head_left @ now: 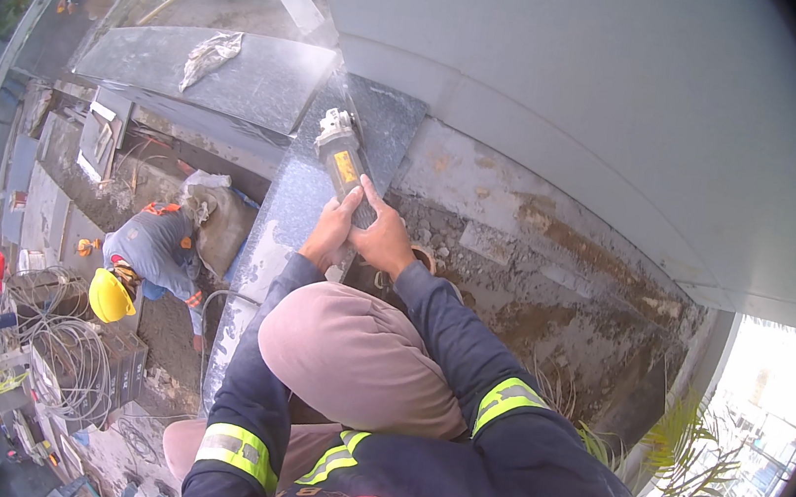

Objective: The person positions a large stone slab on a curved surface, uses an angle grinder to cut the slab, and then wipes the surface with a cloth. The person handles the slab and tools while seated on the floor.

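Angle grinder (344, 160) lies along a dark polished stone slab (297, 198), its head against the slab's far end. Both the left hand (330, 232) and right hand (382, 240) grip its rear handle. Below left, another worker in a yellow helmet (110, 296) crouches.

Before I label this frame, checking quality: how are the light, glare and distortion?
Head view: soft daylight, no hard shadows; the lower right corner by the plant is blown out; fisheye bends the stone slab edges; both hands, left hand and right hand, on the angle grinder look sharp.

White wall (576, 92) crowds the right; granite slab (301, 192) lies open ahead.
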